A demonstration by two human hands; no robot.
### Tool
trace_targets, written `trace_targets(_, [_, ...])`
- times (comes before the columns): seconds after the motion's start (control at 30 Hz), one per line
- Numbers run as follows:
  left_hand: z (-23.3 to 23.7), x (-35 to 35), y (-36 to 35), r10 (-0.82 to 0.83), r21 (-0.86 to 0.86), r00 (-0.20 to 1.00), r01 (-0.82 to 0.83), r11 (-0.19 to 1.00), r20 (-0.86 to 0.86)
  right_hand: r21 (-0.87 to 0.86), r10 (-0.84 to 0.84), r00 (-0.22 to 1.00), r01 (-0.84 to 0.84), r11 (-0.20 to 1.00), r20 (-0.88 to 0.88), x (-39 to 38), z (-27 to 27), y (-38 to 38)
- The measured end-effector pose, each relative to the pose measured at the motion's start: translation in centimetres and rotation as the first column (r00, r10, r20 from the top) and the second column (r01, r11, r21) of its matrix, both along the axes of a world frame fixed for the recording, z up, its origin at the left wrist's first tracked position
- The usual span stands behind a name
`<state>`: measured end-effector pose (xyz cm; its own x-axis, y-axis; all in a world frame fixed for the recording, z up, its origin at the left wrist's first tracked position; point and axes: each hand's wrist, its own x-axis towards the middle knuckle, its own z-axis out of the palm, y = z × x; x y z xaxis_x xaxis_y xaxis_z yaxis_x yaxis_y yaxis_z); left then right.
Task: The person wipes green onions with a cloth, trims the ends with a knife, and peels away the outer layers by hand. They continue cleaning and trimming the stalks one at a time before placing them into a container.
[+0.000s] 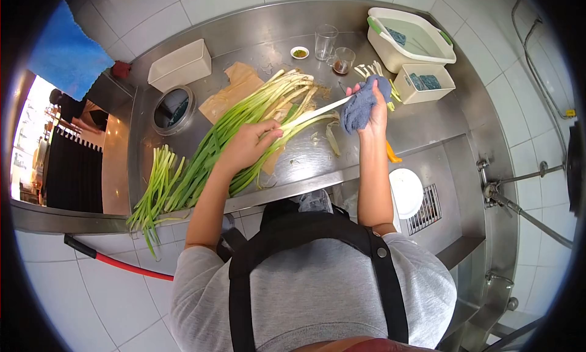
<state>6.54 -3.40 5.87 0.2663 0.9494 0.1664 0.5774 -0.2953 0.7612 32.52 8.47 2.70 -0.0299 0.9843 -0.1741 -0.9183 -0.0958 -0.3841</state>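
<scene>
Pinching a single spring onion stalk [314, 113] between thumb and fingers, the left hand [252, 143] holds it above the metal tabletop [305, 148], against the larger heap [235, 123], while the right hand [379, 108] is closed about a blue-grey cloth [359, 107] at the pale end. The step in hand is judged to be wiping: the cloth should encircle the stalk and travel along it under light, even pressure, the left hand steadying close by to prevent bending or tearing. No brand, label or legible writing was found on the tubs [180, 65] or glasses [325, 42].
</scene>
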Motion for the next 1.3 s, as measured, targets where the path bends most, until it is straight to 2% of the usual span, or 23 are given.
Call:
trace_targets(0.07, [1.6, -0.6, -0.9, 0.079, 0.04, 0.995, -0.076, 0.996, -0.063, 0.078, -0.082, 0.984, 0.07, 0.994, 0.157, 0.6, 0.2, 0.1])
trace_targets(0.1, [2.3, -1.5, -1.6, 0.139, 0.059, 0.985, -0.133, 0.989, -0.104, 0.073, -0.075, 0.984, 0.064, 0.995, 0.159, 2.6, -0.6, 0.8])
trace_targets(0.2, [3.5, -5.4, -3.0, 0.389, 0.083, 0.87, -0.383, 0.92, -0.304, 0.142, -0.124, 0.992, 0.123, 0.982, -0.001, 7.3, -2.7, 3.0])
trace_targets(0.23, [3.2, -5.6, -2.8, 0.39, 0.076, 0.867, -0.387, 0.919, -0.31, 0.175, -0.084, 0.996, 0.076, 0.982, 0.036, 7.3, -2.8, 2.9])
trace_targets(0.3, [1.4, -5.5, -2.5, 0.474, 0.328, 0.846, -0.388, 0.861, -0.245, 0.209, -0.024, 0.985, -0.012, 0.978, 0.168, 5.6, -2.0, 0.8])
trace_targets(0.33, [0.6, -4.5, -2.1, 0.516, 0.348, 0.841, -0.44, 0.827, -0.163, 0.222, -0.007, 0.968, -0.05, 0.974, 0.252, 2.6, -1.1, -1.2])
trace_targets(0.37, [-0.3, -3.4, -1.5, 0.516, 0.35, 0.841, -0.44, 0.827, -0.163, 0.217, 0.102, 0.965, -0.156, 0.964, 0.24, 0.3, -1.3, -2.5])
trace_targets(0.4, [-1.2, -2.3, -0.8, 0.498, 0.449, 0.862, -0.41, 0.794, -0.093, 0.215, 0.207, 0.952, -0.256, 0.943, 0.228, -1.9, -1.6, -3.7])
trace_targets(0.43, [-1.9, -1.2, -0.3, 0.467, 0.54, 0.884, -0.381, 0.75, -0.026, 0.114, 0.307, 0.94, -0.325, 0.939, 0.15, -4.0, -2.5, -4.7])
trace_targets(0.47, [-2.3, 0.1, 0.2, 0.461, 0.538, 0.887, -0.376, 0.755, -0.028, 0.122, 0.359, 0.919, -0.38, 0.917, 0.164, -6.0, -2.8, -5.9])
trace_targets(0.5, [-2.6, 1.3, 0.5, 0.421, 0.572, 0.901, -0.29, 0.767, -0.107, 0.053, 0.344, 0.918, -0.361, 0.931, 0.199, -7.7, -3.8, -6.6])
trace_targets(0.53, [-2.9, 2.0, 0.8, 0.38, 0.601, 0.906, -0.201, 0.773, -0.186, 0.074, 0.37, 0.927, -0.374, 0.924, 0.065, -9.2, -3.0, -7.5])
trace_targets(0.63, [-4.2, 2.7, 1.5, 0.396, 0.701, 0.887, -0.124, 0.702, -0.239, -0.008, 0.317, 0.939, -0.319, 0.948, 0.135, -10.1, -2.2, -7.6])
trace_targets(0.77, [-4.0, 2.8, 0.8, 0.315, 0.642, 0.915, -0.085, 0.762, -0.252, -0.026, 0.373, 0.925, -0.372, 0.928, 0.066, -7.7, -2.4, -4.8])
trace_targets(0.8, [-3.9, 2.2, 0.6, 0.329, 0.65, 0.906, -0.083, 0.755, -0.267, -0.012, 0.236, 0.958, -0.238, 0.971, 0.165, -7.2, -2.4, -3.8])
trace_targets(0.87, [-4.1, 0.5, 0.0, 0.347, 0.657, 0.895, -0.083, 0.749, -0.282, 0.022, 0.242, 0.96, -0.247, 0.969, 0.144, -2.9, -2.7, -1.1])
trace_targets(0.9, [-4.4, -0.8, -0.4, 0.287, 0.643, 0.905, -0.02, 0.766, -0.313, 0.011, 0.128, 0.992, -0.128, 0.992, 0.0, -1.6, -2.1, -0.3])
trace_targets(0.97, [-4.3, -1.6, -1.0, 0.228, 0.626, 0.909, 0.046, 0.778, -0.35, -0.003, 0.06, 0.997, -0.06, 0.998, -0.054, -0.8, -2.9, 0.9])
trace_targets(1.07, [-3.1, -1.6, -1.9, 0.219, 0.587, 0.927, 0.002, 0.81, -0.305, 0.097, 0.147, 0.987, -0.153, 0.983, 0.064, -0.2, -1.1, 0.3])
trace_targets(1.1, [-2.7, -2.4, -1.9, 0.28, 0.624, 0.904, -0.018, 0.781, -0.324, 0.096, 0.152, 0.986, -0.157, 0.983, 0.063, 0.7, -0.8, 0.6])
trace_targets(1.17, [-2.1, -4.5, -2.3, 0.348, 0.664, 0.873, -0.037, 0.747, -0.343, 0.068, -0.158, 0.957, 0.146, 0.987, 0.244, 3.4, -0.2, 1.7])
trace_targets(1.23, [-1.6, -7.1, -2.8, 0.488, 0.711, 0.824, -0.158, 0.685, -0.287, 0.112, -0.181, 0.983, 0.178, 0.978, 0.018, 5.8, 0.2, 2.2])
trace_targets(1.3, [-1.8, -8.4, -3.3, 0.534, 0.723, 0.797, -0.189, 0.664, -0.283, 0.125, -0.169, 0.985, 0.172, 0.977, -0.034, 5.4, 0.0, 2.2])
